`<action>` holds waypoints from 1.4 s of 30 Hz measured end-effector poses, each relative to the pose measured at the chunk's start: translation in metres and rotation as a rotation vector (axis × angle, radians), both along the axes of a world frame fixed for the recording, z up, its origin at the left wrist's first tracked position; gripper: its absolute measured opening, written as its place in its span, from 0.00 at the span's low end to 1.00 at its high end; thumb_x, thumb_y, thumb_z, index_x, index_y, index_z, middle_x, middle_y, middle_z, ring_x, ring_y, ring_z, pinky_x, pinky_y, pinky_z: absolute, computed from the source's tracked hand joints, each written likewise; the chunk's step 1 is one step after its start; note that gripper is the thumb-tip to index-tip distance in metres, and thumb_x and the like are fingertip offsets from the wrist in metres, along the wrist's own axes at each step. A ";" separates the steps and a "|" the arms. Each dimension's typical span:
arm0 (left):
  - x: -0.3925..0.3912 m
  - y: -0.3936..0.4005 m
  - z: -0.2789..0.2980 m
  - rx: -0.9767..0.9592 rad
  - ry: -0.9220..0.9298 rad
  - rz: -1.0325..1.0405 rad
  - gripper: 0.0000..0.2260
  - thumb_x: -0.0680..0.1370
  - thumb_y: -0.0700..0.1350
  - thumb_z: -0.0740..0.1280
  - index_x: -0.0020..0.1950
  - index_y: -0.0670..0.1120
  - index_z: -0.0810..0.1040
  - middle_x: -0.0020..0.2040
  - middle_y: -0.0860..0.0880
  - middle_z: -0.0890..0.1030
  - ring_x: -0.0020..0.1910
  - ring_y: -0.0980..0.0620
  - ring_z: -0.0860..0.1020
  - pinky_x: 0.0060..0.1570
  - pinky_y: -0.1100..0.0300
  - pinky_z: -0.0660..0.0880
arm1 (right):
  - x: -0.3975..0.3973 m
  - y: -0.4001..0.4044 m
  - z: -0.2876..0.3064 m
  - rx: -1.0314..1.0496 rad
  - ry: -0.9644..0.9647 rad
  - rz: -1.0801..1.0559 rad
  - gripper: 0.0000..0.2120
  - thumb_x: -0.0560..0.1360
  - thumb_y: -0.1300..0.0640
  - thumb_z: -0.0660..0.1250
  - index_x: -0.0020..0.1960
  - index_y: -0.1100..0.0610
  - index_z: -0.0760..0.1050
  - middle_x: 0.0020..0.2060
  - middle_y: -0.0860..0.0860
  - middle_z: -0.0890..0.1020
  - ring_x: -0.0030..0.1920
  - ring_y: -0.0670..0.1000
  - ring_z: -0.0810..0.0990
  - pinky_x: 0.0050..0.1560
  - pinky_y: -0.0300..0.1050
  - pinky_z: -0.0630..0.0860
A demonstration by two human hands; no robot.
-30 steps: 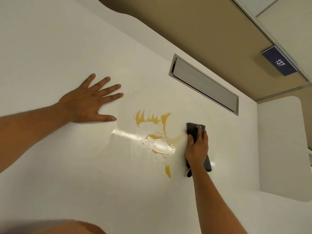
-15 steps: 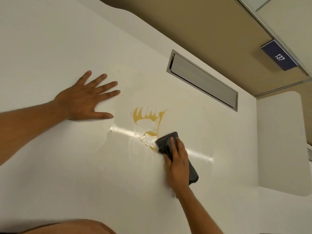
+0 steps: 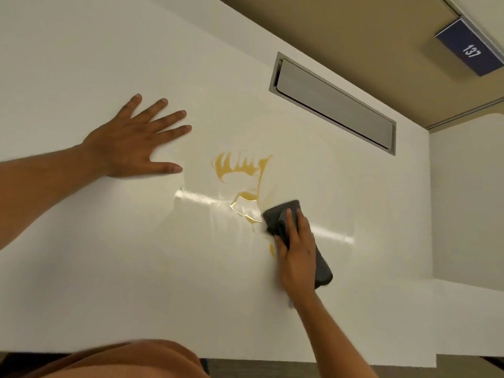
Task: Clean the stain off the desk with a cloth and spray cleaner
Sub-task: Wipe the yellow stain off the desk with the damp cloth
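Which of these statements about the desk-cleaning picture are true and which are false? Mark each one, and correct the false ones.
1. The right hand presses a dark cloth on the desk. True.
2. The left hand holds a spray bottle. False: it lies flat and open on the desk, and no bottle is in view.
3. The stain is yellow. True.
4. The stain is wiped away fully. False: yellow streaks remain left of and above the cloth.
5. The sign reads 137. True.
6. The hatch lies between the two hands. False: it sits beyond the stain, near the desk's far edge.
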State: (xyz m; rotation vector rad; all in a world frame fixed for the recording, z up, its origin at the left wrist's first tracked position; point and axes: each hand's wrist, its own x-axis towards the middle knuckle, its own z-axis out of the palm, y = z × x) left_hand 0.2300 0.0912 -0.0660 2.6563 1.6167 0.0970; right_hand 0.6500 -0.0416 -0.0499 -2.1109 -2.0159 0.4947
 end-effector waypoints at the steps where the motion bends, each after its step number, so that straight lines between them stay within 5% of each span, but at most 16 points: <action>1: 0.000 0.000 0.000 0.002 0.005 0.000 0.42 0.78 0.79 0.46 0.88 0.60 0.46 0.89 0.55 0.51 0.89 0.43 0.50 0.85 0.35 0.48 | 0.004 -0.012 0.000 -0.012 -0.003 0.022 0.32 0.84 0.53 0.66 0.84 0.42 0.57 0.84 0.47 0.58 0.83 0.51 0.58 0.83 0.53 0.57; 5: 0.001 0.002 0.000 0.003 0.016 -0.002 0.42 0.78 0.79 0.46 0.88 0.60 0.45 0.89 0.55 0.51 0.88 0.42 0.51 0.84 0.35 0.48 | 0.032 0.040 0.008 -0.015 -0.003 0.029 0.29 0.85 0.55 0.65 0.84 0.48 0.61 0.84 0.52 0.61 0.83 0.56 0.60 0.82 0.58 0.59; 10: 0.001 -0.001 -0.005 0.025 0.041 -0.004 0.42 0.79 0.78 0.46 0.88 0.60 0.45 0.89 0.54 0.51 0.88 0.41 0.51 0.84 0.35 0.48 | 0.043 0.137 0.007 0.063 0.009 -0.184 0.27 0.85 0.52 0.63 0.83 0.48 0.63 0.83 0.54 0.62 0.81 0.57 0.63 0.81 0.52 0.57; 15: 0.000 0.002 -0.003 0.009 0.034 -0.023 0.42 0.79 0.77 0.48 0.89 0.57 0.48 0.89 0.52 0.53 0.88 0.40 0.53 0.84 0.33 0.47 | 0.034 0.045 0.000 0.051 0.042 -0.076 0.28 0.84 0.51 0.63 0.83 0.44 0.61 0.83 0.51 0.62 0.82 0.55 0.63 0.82 0.57 0.60; 20: -0.003 0.000 -0.003 -0.012 0.016 -0.013 0.43 0.78 0.78 0.47 0.89 0.57 0.47 0.90 0.52 0.51 0.88 0.41 0.51 0.84 0.33 0.45 | 0.027 -0.057 0.009 0.022 0.084 -0.302 0.31 0.84 0.54 0.65 0.80 0.34 0.57 0.84 0.47 0.60 0.82 0.53 0.61 0.81 0.62 0.62; 22: -0.004 0.000 -0.001 -0.048 0.012 -0.011 0.44 0.78 0.79 0.43 0.89 0.57 0.46 0.90 0.53 0.49 0.89 0.41 0.49 0.84 0.33 0.44 | -0.012 -0.066 0.002 0.020 0.085 -0.273 0.32 0.83 0.57 0.68 0.82 0.39 0.60 0.83 0.45 0.60 0.82 0.53 0.61 0.82 0.59 0.61; 25: -0.005 0.001 -0.001 -0.060 -0.014 -0.011 0.44 0.77 0.79 0.40 0.89 0.57 0.46 0.90 0.54 0.49 0.89 0.42 0.48 0.84 0.33 0.43 | -0.083 -0.077 -0.008 0.012 0.078 -0.019 0.37 0.82 0.55 0.66 0.82 0.34 0.53 0.85 0.43 0.56 0.84 0.48 0.54 0.84 0.48 0.52; 28: -0.007 0.000 -0.004 -0.039 -0.020 -0.020 0.45 0.77 0.79 0.41 0.89 0.56 0.48 0.90 0.53 0.51 0.88 0.40 0.51 0.84 0.32 0.45 | -0.082 -0.059 -0.008 0.005 0.060 0.141 0.35 0.82 0.54 0.62 0.82 0.33 0.52 0.85 0.43 0.56 0.85 0.48 0.51 0.84 0.47 0.48; 32: -0.008 0.002 -0.007 -0.028 -0.037 -0.021 0.45 0.77 0.80 0.40 0.88 0.56 0.49 0.89 0.53 0.52 0.88 0.40 0.51 0.84 0.31 0.46 | -0.026 0.017 0.003 0.041 0.075 -0.180 0.29 0.83 0.60 0.66 0.82 0.49 0.65 0.82 0.53 0.64 0.83 0.58 0.60 0.82 0.60 0.59; 36: -0.009 0.003 -0.010 -0.028 -0.044 -0.028 0.45 0.77 0.80 0.41 0.88 0.57 0.48 0.89 0.53 0.51 0.88 0.41 0.50 0.84 0.31 0.45 | -0.020 0.068 0.012 0.103 0.044 -0.490 0.27 0.84 0.55 0.65 0.81 0.50 0.66 0.76 0.55 0.71 0.74 0.60 0.73 0.78 0.55 0.66; 39: -0.009 0.004 -0.011 -0.023 -0.046 -0.026 0.45 0.78 0.80 0.42 0.88 0.57 0.49 0.89 0.52 0.53 0.88 0.41 0.51 0.83 0.31 0.44 | -0.069 0.040 0.011 0.116 0.034 -0.364 0.27 0.83 0.55 0.66 0.81 0.49 0.66 0.80 0.54 0.68 0.76 0.59 0.70 0.79 0.53 0.64; 42: -0.010 0.005 -0.012 -0.021 -0.047 -0.025 0.45 0.77 0.80 0.42 0.88 0.56 0.49 0.89 0.52 0.53 0.88 0.40 0.51 0.83 0.31 0.45 | -0.115 -0.026 -0.004 0.056 0.076 -0.116 0.31 0.83 0.56 0.67 0.83 0.41 0.60 0.84 0.47 0.59 0.84 0.49 0.55 0.83 0.41 0.48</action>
